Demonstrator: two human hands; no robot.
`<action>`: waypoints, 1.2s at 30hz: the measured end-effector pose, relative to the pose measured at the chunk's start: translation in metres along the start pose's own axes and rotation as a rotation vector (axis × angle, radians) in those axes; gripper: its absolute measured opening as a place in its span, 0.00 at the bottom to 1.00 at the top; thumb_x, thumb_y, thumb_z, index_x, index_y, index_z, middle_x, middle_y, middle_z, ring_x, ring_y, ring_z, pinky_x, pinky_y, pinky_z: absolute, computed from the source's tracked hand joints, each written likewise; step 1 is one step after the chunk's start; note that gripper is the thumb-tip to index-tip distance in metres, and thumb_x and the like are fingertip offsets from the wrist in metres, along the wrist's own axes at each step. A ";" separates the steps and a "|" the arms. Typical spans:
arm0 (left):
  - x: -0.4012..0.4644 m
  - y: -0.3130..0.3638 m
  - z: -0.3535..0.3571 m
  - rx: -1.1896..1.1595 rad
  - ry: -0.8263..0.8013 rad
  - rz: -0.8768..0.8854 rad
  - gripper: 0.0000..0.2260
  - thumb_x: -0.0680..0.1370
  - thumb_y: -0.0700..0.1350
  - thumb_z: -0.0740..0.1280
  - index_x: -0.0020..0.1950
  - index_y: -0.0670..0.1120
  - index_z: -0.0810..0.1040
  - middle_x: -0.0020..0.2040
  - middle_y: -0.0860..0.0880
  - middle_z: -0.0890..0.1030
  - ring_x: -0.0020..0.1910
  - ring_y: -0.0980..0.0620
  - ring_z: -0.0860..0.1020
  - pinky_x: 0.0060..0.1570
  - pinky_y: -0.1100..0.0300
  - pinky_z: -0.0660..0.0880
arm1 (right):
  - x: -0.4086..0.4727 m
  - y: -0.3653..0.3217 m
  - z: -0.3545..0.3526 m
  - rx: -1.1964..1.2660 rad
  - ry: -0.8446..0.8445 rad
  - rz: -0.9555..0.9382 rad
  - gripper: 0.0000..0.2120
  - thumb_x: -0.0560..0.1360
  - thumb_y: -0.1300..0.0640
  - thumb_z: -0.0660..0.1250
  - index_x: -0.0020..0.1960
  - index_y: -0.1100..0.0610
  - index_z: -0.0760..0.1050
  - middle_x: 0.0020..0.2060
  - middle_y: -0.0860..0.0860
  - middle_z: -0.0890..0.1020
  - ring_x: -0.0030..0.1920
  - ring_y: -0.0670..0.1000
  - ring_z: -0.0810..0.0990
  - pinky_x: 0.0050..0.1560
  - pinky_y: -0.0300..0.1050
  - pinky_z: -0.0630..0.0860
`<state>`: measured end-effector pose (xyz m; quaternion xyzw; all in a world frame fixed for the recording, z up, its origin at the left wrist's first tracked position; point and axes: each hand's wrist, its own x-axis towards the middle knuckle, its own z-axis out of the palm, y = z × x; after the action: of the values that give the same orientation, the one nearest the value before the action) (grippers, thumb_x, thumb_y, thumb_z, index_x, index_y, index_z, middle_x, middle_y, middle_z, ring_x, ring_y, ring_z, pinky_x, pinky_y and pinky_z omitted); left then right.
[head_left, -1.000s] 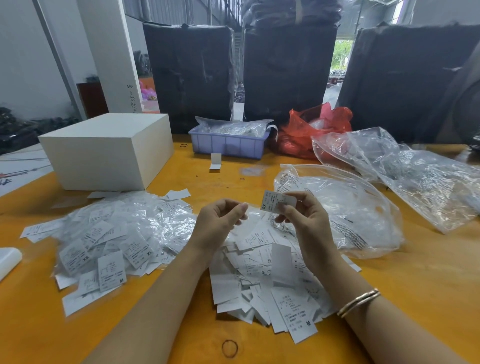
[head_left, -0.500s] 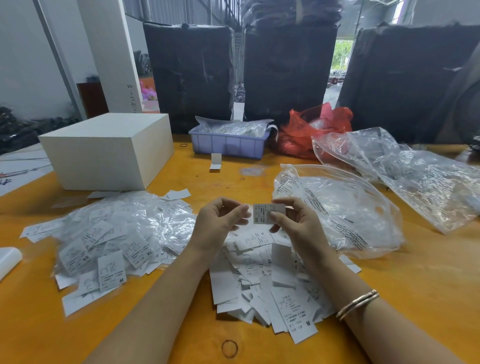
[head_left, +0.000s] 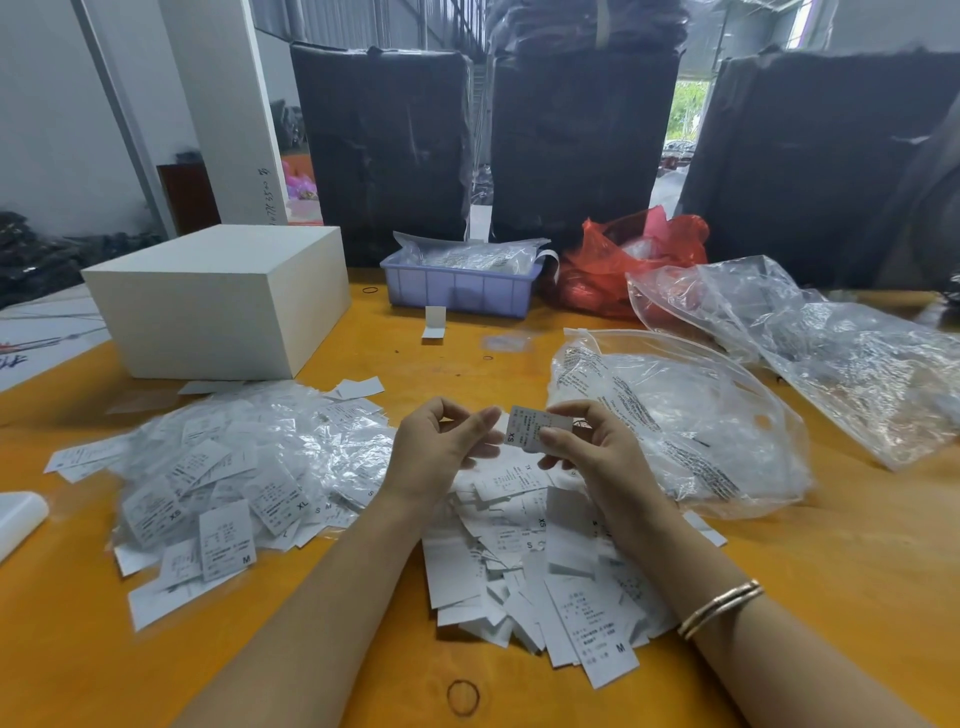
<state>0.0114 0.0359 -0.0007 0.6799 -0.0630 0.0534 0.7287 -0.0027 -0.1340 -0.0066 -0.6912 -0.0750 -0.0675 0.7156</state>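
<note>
Pinching a small white printed size label (head_left: 530, 428) by one end between the thumb and fingers (head_left: 582, 410) of my right hand (head_left: 587, 452), I hold it in the air above the loose heap of white paper labels (head_left: 545, 561) on the orange bench (head_left: 831, 597); my left hand (head_left: 441, 447) is curled beside it with nothing in it that I can see, its thumb tip at the label's edge, touching or not I cannot tell. My grip looks light, so the label could slip into the heap and be lost among other sizes; it sits upside down to me, so I could misread it; my forearms could also sweep loose labels into the heap of labels under clear plastic film (head_left: 234, 467) on my left. The held label reads XS; the loose heap shows M, XS and S; the left heap shows XS, XL and M; the fine print is too small to read.
</note>
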 end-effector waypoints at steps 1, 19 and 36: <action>0.000 0.000 0.000 0.004 -0.008 -0.001 0.16 0.65 0.53 0.72 0.41 0.44 0.71 0.34 0.50 0.84 0.32 0.55 0.82 0.29 0.68 0.74 | -0.001 0.000 0.000 -0.010 -0.011 0.010 0.09 0.73 0.63 0.69 0.52 0.57 0.75 0.38 0.51 0.84 0.33 0.46 0.80 0.37 0.35 0.74; 0.001 -0.001 -0.003 -0.033 -0.081 0.051 0.11 0.72 0.36 0.72 0.51 0.47 0.77 0.40 0.52 0.85 0.42 0.57 0.82 0.38 0.68 0.76 | 0.003 -0.002 -0.005 0.129 0.196 -0.219 0.08 0.75 0.70 0.64 0.46 0.58 0.75 0.34 0.47 0.82 0.32 0.44 0.77 0.32 0.35 0.75; 0.001 -0.008 0.001 0.065 -0.068 0.178 0.09 0.71 0.35 0.73 0.46 0.47 0.78 0.38 0.53 0.84 0.41 0.57 0.82 0.39 0.68 0.76 | 0.002 0.006 0.004 -0.118 0.053 -0.309 0.10 0.74 0.69 0.65 0.45 0.55 0.73 0.39 0.53 0.81 0.39 0.46 0.80 0.36 0.37 0.77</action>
<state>0.0139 0.0340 -0.0079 0.6964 -0.1460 0.0967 0.6959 -0.0001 -0.1299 -0.0117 -0.7102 -0.1574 -0.1994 0.6566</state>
